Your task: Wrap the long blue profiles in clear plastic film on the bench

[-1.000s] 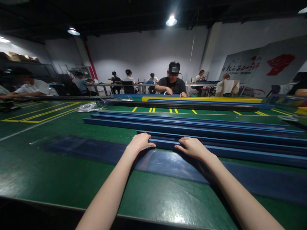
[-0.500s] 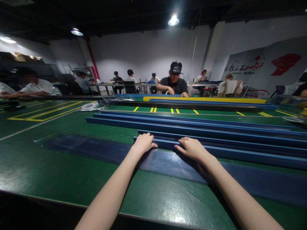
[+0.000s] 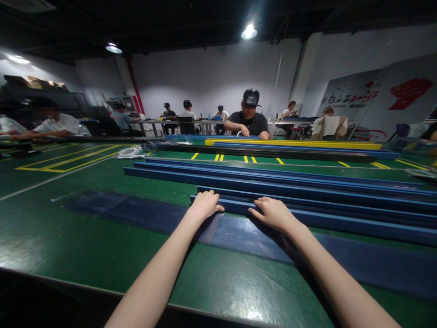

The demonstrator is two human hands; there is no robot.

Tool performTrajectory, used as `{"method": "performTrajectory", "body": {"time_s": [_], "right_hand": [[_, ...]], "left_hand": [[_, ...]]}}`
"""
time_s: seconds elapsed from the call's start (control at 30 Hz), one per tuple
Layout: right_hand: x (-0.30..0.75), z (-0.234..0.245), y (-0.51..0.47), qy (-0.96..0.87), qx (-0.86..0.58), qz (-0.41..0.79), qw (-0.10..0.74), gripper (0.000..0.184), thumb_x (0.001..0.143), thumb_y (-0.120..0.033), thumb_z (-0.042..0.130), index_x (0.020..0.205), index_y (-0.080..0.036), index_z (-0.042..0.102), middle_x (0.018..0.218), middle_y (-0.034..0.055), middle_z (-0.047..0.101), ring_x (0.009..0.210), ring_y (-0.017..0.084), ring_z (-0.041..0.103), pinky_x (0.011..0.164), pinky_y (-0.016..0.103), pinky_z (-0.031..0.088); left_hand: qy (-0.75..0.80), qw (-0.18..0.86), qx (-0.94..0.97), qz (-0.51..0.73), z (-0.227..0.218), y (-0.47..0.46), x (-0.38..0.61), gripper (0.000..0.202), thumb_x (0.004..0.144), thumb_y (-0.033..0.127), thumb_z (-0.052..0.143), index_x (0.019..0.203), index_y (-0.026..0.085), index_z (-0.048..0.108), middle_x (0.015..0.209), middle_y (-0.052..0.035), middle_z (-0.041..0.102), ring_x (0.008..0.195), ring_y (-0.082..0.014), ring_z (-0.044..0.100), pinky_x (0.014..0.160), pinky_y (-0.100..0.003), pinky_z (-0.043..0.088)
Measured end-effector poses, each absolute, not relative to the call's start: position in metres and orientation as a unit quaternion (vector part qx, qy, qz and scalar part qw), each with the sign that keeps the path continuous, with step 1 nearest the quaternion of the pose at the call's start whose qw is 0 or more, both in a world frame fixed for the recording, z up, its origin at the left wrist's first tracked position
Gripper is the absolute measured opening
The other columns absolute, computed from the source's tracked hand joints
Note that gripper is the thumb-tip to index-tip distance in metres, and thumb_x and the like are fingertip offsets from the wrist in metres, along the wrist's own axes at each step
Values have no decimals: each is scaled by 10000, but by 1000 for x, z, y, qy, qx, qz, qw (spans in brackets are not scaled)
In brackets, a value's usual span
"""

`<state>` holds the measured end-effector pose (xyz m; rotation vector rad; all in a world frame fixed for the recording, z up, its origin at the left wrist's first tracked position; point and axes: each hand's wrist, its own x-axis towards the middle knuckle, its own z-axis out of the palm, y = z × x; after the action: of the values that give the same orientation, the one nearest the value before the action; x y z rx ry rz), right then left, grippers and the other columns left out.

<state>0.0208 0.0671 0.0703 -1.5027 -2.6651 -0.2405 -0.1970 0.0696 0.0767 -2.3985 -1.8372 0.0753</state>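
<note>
Left hand (image 3: 204, 206) and right hand (image 3: 273, 212) lie on the nearest blue rail (image 3: 341, 222); I cannot tell whether either grip is clamped.

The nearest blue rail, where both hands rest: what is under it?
A dark blue sheet on the green table reaches the near edge of the rail and seems to continue beneath. The rail, left hand and right hand cover what lies directly under.

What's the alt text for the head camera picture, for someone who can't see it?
Two bare hands, the left hand and right hand, curl their fingers over a blue rail near its left end, along a dark blue strip on a green table. More blue rails lie behind it, and a person sits at the far side.
</note>
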Motion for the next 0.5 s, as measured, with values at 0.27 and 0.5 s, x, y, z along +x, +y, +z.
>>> {"method": "performTrajectory", "body": {"time_s": [0.27, 0.5], "right_hand": [[21, 70, 67, -867, -491, -77, 35, 373, 880, -406, 318, 847, -167, 603, 891, 91, 635, 863, 197, 582, 659, 252, 379], [21, 70, 67, -868, -488, -80, 37, 387, 881, -410, 308, 840, -163, 603, 881, 92, 634, 856, 199, 584, 658, 257, 383]], "left_hand": [[-608, 60, -791, 26, 77, 69, -196, 379, 784, 452, 527, 995, 142, 579, 1042, -129, 588, 977, -276, 565, 783, -337, 443], [-611, 61, -789, 28, 77, 69, -197, 372, 781, 458, 529, 991, 156, 579, 1040, -117, 591, 973, -264, 569, 786, -324, 441]]}}
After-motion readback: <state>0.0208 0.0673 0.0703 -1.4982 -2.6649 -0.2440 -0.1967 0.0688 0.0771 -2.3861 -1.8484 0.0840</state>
